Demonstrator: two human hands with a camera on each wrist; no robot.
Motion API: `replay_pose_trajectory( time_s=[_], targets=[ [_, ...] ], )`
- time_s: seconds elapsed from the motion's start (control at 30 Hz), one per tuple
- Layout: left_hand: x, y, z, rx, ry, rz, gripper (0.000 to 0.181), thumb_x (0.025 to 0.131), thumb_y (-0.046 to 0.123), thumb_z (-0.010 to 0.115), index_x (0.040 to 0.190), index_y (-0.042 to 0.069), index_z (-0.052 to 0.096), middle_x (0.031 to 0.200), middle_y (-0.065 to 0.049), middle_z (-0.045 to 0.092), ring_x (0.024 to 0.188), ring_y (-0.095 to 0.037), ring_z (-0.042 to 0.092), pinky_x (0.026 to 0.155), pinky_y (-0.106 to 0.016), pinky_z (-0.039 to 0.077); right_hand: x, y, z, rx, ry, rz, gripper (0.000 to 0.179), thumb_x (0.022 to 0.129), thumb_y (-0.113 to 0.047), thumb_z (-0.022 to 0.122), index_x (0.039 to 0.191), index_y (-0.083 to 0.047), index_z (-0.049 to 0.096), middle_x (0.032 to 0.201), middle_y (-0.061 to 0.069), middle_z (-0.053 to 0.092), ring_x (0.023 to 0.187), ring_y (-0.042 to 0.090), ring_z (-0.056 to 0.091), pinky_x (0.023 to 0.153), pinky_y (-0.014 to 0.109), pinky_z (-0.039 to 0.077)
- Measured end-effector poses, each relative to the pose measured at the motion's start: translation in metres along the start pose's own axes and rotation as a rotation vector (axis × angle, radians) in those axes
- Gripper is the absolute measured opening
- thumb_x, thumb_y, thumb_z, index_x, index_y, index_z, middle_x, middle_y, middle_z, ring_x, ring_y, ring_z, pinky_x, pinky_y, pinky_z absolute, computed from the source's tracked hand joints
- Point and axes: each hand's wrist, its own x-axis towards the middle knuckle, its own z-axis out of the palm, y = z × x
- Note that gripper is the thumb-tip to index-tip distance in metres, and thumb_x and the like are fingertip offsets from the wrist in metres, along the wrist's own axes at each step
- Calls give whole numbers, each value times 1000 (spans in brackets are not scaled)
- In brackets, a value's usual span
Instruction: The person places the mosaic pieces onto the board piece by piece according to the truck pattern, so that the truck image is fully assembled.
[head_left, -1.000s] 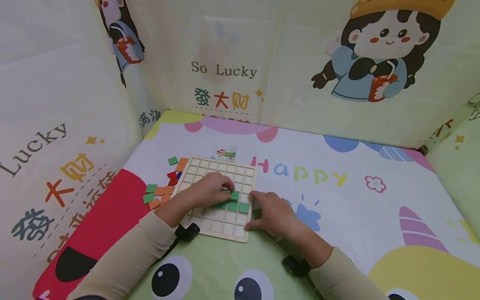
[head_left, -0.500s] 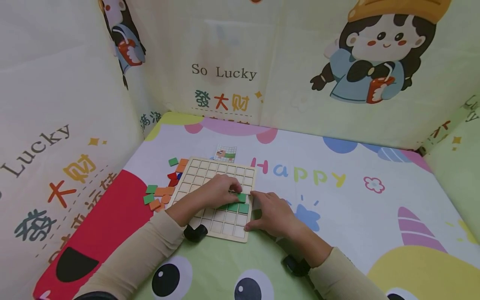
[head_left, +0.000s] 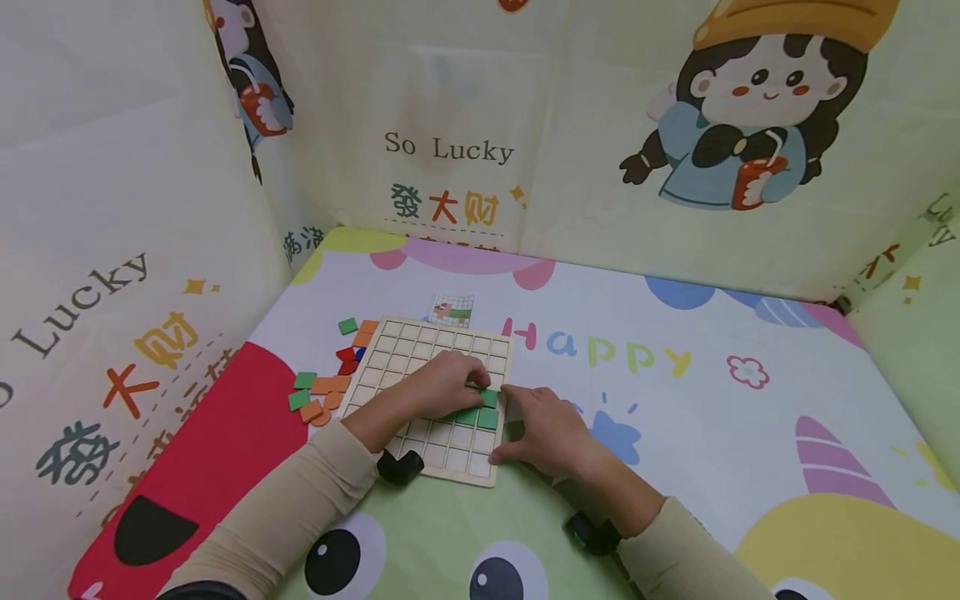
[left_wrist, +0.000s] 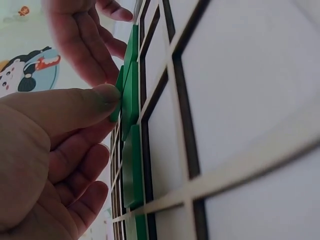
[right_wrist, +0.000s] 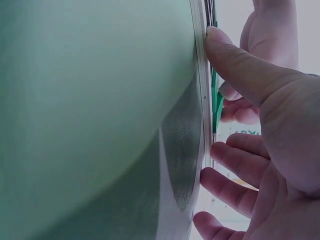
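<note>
Between its thumb and fingers, my left hand (head_left: 448, 385) pinches a small green square tile (left_wrist: 116, 111). In the head view that tile (head_left: 489, 398) is at the right edge of the wooden grid board (head_left: 397, 332). Just in front of it, a row of green tiles (head_left: 486, 418) sits in the board's squares, partly covered by the left hand. My right hand (head_left: 546, 429) rests against the board's right edge. Its thumb and fingers touch the rim, fairly straight, as the right wrist view shows of the board's side (right_wrist: 204, 100).
Left of the board lie loose orange tiles (head_left: 326, 385), green tiles (head_left: 304, 380), red pieces (head_left: 347, 362) and a partly hidden blue piece (head_left: 360, 354). Behind it is a small printed pattern card (head_left: 452, 310). A patterned cloth (head_left: 600, 333) covers the table; printed sheets (head_left: 570, 108) stand around.
My left hand has moved right with the green tile, towards the board's right edge, and the tile now appears lower at the last column. The right hand has stayed at the edge.
</note>
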Motion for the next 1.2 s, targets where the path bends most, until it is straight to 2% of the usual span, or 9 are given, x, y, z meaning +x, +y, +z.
replay_pose_trajectory(
  time_s=[0.3,0.57,0.77,0.93,1.07,1.2],
  targets=[
    [2,1,3,13,-7,22,19,89,12,75,107,9,72,101,3,70,98,-15,60,92,-34,49,-1,-2,-1,0,1,-10,91,70,-49,88,143,-9,52,133,7,60,124,32,50,94,54,45],
    [0,1,0,11,-19,-9,23,90,15,73,113,10,72,107,3,70,103,-16,60,96,-34,48,-1,-3,-1,1,-5,1,92,71,-50,87,144,-9,51,134,7,60,125,31,50,94,54,44],
    [-9,-3,-13,4,15,-46,28,90,19,74,117,11,71,112,2,69,112,-20,59,98,-39,48,-1,-3,-1,-15,-11,0,93,71,-51,87,145,-9,50,135,8,60,125,32,50,95,54,45],
    [-19,-14,-25,7,54,-77,34,89,22,77,121,13,70,118,0,68,117,-22,55,101,-42,46,0,-3,-2,-18,-7,1,93,71,-51,87,145,-9,50,135,8,59,125,32,50,95,54,44],
    [-27,-23,-37,-16,81,-103,38,89,23,76,125,11,68,124,-4,65,121,-26,53,101,-45,46,0,-2,-2,-15,-6,2,93,71,-51,87,145,-9,49,135,8,59,125,32,50,95,54,44],
    [-37,-35,-50,-41,110,-96,42,90,20,74,129,6,65,128,-9,63,125,-31,51,101,-48,46,0,-1,-1,-10,-8,0,94,71,-51,87,146,-9,49,136,8,59,126,32,49,95,54,44]
  ],
)
